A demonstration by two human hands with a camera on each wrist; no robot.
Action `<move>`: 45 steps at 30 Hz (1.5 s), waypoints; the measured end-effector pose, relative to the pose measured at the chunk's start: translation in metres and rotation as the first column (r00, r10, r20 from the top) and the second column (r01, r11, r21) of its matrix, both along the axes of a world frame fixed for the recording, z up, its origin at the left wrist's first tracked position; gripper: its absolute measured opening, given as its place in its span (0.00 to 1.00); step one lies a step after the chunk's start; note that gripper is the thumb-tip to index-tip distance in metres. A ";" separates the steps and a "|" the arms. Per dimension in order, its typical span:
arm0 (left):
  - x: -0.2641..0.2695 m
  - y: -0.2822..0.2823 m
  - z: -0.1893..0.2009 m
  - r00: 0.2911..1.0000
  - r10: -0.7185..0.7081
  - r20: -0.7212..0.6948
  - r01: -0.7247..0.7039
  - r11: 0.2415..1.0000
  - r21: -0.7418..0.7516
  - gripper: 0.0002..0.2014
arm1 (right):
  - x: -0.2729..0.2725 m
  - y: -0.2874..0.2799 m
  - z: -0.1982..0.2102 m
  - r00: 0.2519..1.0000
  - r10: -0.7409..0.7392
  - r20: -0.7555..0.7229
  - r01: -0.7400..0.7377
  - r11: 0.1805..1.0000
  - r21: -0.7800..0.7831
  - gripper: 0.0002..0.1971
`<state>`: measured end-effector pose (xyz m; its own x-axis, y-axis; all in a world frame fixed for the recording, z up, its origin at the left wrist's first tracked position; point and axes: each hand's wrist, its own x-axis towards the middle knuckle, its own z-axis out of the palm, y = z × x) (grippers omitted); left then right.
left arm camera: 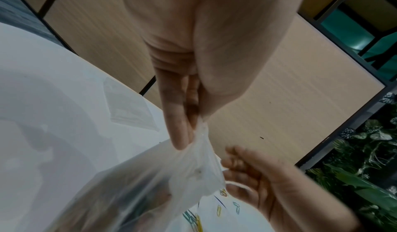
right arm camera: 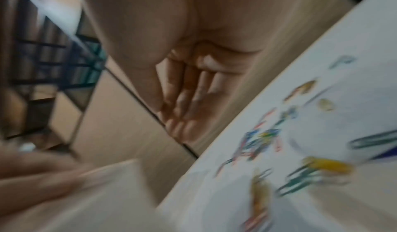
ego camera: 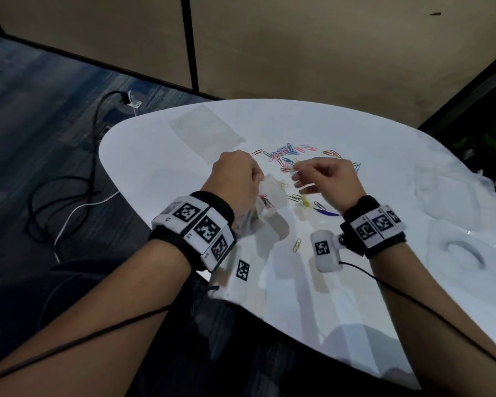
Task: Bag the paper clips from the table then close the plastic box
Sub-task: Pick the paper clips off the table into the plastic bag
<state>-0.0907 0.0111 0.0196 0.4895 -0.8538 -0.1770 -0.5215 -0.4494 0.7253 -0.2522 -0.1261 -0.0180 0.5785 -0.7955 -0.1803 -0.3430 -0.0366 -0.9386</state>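
Colourful paper clips (ego camera: 289, 152) lie scattered on the white table (ego camera: 161, 167), and a few more (ego camera: 301, 199) lie nearer to me. My left hand (ego camera: 258, 179) pinches the rim of a clear plastic bag (ego camera: 272, 196), which hangs from my fingers (left arm camera: 182, 133) and holds some clips (ego camera: 265, 202). The bag (left arm camera: 193, 172) sags onto the table. My right hand (ego camera: 297, 176) hovers just right of the bag's mouth, above the clips, fingers loosely extended; I see nothing in it. The right wrist view is blurred and shows straight fingers (right arm camera: 182, 110) over the clips (right arm camera: 257, 142).
A second flat clear bag (ego camera: 206, 133) lies at the table's far left. A clear plastic box (ego camera: 453, 193) and a clear lid-like piece (ego camera: 467, 253) sit at the right. One yellow clip (ego camera: 297, 245) lies near me. Cables (ego camera: 69, 196) run across the floor.
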 end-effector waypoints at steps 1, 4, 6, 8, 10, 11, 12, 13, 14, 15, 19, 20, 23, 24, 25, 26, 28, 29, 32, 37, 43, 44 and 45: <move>0.001 -0.001 -0.001 1.000 0.007 -0.015 -0.007 1.000 -0.005 0.09 | -0.008 -0.021 -0.014 0.986 -0.105 -0.130 0.094 0.992 -0.090 0.09; 0.006 -0.001 -0.005 1.000 0.017 -0.019 -0.018 0.999 -0.030 0.08 | -0.029 -0.079 -0.062 0.725 -0.303 -0.619 0.156 0.947 -0.281 0.29; 0.007 -0.001 -0.007 1.000 0.008 -0.012 -0.008 0.999 -0.044 0.08 | -0.031 -0.104 -0.088 0.591 -0.346 -0.728 0.202 0.938 -0.282 0.36; 0.008 -0.002 -0.009 1.000 -0.003 -0.009 0.003 0.998 -0.057 0.07 | -0.028 -0.126 -0.110 0.495 -0.332 -0.803 0.112 0.941 -0.319 0.38; 0.010 -0.002 -0.010 1.000 0.000 -0.009 0.000 0.998 -0.065 0.08 | -0.013 -0.138 -0.112 0.476 -0.301 -0.827 0.038 0.946 -0.322 0.34; 0.011 -0.003 -0.010 1.000 -0.003 -0.005 0.002 0.998 -0.068 0.08 | -0.002 -0.138 -0.106 0.500 -0.284 -0.818 0.026 0.949 -0.314 0.32; 0.011 -0.004 -0.010 1.000 -0.008 -0.001 0.008 0.997 -0.072 0.08 | 0.009 -0.135 -0.097 0.528 -0.256 -0.810 -0.005 0.953 -0.304 0.31; 0.011 -0.005 -0.010 1.000 -0.014 0.003 0.014 0.997 -0.075 0.08 | 0.018 -0.128 -0.087 0.537 -0.220 -0.815 -0.066 0.951 -0.301 0.29; 0.011 -0.005 -0.010 1.000 -0.018 0.004 0.018 0.997 -0.077 0.08 | 0.025 -0.122 -0.081 0.550 -0.190 -0.813 -0.152 0.935 -0.321 0.28; 0.011 -0.006 -0.010 1.000 -0.021 0.004 0.021 0.997 -0.078 0.08 | 0.031 -0.119 -0.079 0.584 -0.156 -0.796 -0.241 0.904 -0.354 0.27; 0.012 -0.006 -0.010 1.000 -0.017 0.005 0.017 0.998 -0.062 0.07 | 0.043 -0.095 -0.081 0.418 -0.051 -0.907 -0.510 0.813 -0.281 0.26; 0.012 -0.006 -0.010 1.000 -0.016 0.004 0.016 0.998 -0.059 0.07 | 0.047 -0.086 -0.080 0.405 -0.076 -0.911 -0.519 0.802 -0.297 0.23; 0.010 -0.004 -0.008 1.000 -0.023 0.013 0.024 0.998 -0.050 0.08 | 0.052 -0.064 -0.076 0.414 -0.161 -0.896 -0.507 0.777 -0.374 0.12; 0.009 -0.004 -0.007 1.000 -0.024 0.015 0.025 0.999 -0.047 0.08 | 0.051 -0.060 -0.075 0.426 -0.177 -0.887 -0.507 0.766 -0.396 0.11; 0.008 -0.003 -0.007 1.000 -0.022 0.019 0.023 0.999 -0.041 0.08 | 0.050 -0.057 -0.074 0.445 -0.184 -0.877 -0.500 0.761 -0.413 0.11; 0.008 -0.003 -0.006 1.000 -0.018 0.022 0.019 0.999 -0.035 0.07 | 0.048 -0.056 -0.072 0.462 -0.186 -0.867 -0.488 0.763 -0.424 0.11; 0.009 -0.002 -0.005 1.000 -0.003 0.019 0.003 1.000 -0.024 0.07 | 0.041 -0.063 -0.070 0.543 -0.192 -0.818 -0.378 0.813 -0.442 0.12; 0.010 -0.002 -0.005 1.000 0.008 0.012 -0.007 1.000 -0.020 0.07 | 0.036 -0.067 -0.066 0.579 -0.190 -0.793 -0.298 0.856 -0.423 0.10; 0.012 -0.002 -0.003 1.000 0.029 -0.003 -0.029 1.000 -0.010 0.07 | 0.014 -0.076 -0.059 0.773 -0.210 -0.599 0.059 0.963 -0.262 0.05; 0.010 -0.001 -0.001 1.000 0.006 0.007 -0.006 1.000 0.003 0.07 | -0.002 -0.047 -0.017 0.939 -0.332 0.088 0.254 0.843 0.473 0.06; 0.009 0.000 0.001 1.000 0.006 0.011 -0.006 1.000 -0.014 0.08 | 0.025 0.018 0.023 0.979 -0.027 0.202 -0.098 0.807 0.582 0.08; 0.008 0.000 0.002 1.000 -0.003 0.017 0.003 1.000 -0.009 0.09 | 0.032 0.026 0.023 0.987 0.020 0.158 -0.102 0.838 0.536 0.08; 0.007 0.000 0.002 1.000 -0.011 0.019 0.011 1.000 -0.003 0.09 | 0.037 0.030 0.022 0.993 0.059 0.099 -0.099 0.875 0.474 0.10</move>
<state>-0.0837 0.0115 0.0216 0.4830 -0.8599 -0.1651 -0.5400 -0.4409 0.7169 -0.2148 -0.0956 0.0043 0.6639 -0.5755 -0.4775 -0.2817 0.3990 -0.8726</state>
